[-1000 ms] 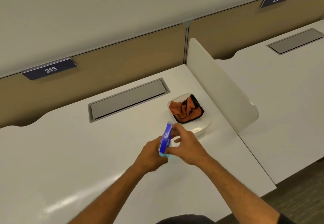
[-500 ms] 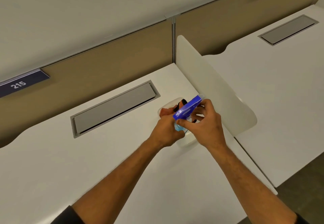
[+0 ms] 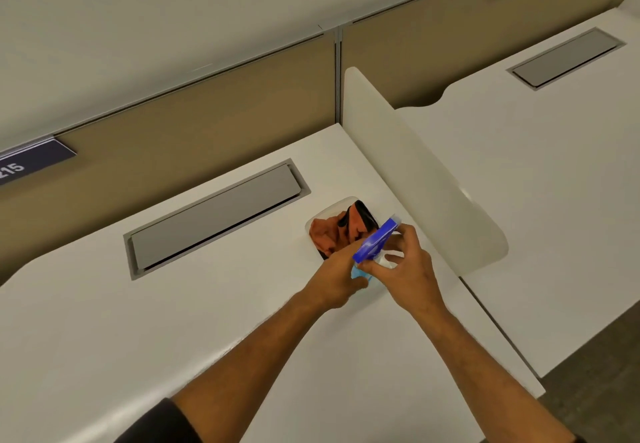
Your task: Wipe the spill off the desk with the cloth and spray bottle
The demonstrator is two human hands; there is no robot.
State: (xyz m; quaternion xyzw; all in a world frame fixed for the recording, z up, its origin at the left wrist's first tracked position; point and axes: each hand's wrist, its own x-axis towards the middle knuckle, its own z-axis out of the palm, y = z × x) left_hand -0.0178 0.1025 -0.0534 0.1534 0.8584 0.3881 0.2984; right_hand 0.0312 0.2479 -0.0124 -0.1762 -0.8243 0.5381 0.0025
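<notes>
Both hands hold a spray bottle with a blue trigger head (image 3: 376, 240) over the white desk (image 3: 173, 304), near its right side. My left hand (image 3: 337, 278) wraps the bottle's pale blue body from the left. My right hand (image 3: 403, 262) grips the head and neck from the right. Just behind the bottle lies an orange cloth with black trim (image 3: 332, 233), crumpled in a white tray (image 3: 323, 215). The hands and bottle hide the tray's near part. No spill is visible on the desk.
A grey cable hatch (image 3: 214, 215) is set into the desk to the left of the tray. A white divider panel (image 3: 415, 172) stands right of the hands, with a second desk (image 3: 554, 182) beyond it. A tan partition wall (image 3: 194, 130) runs along the back.
The hands carried the bottle away from me and to the right, up over the tray, and its head now tilts right. The view shifted slightly between frames.
</notes>
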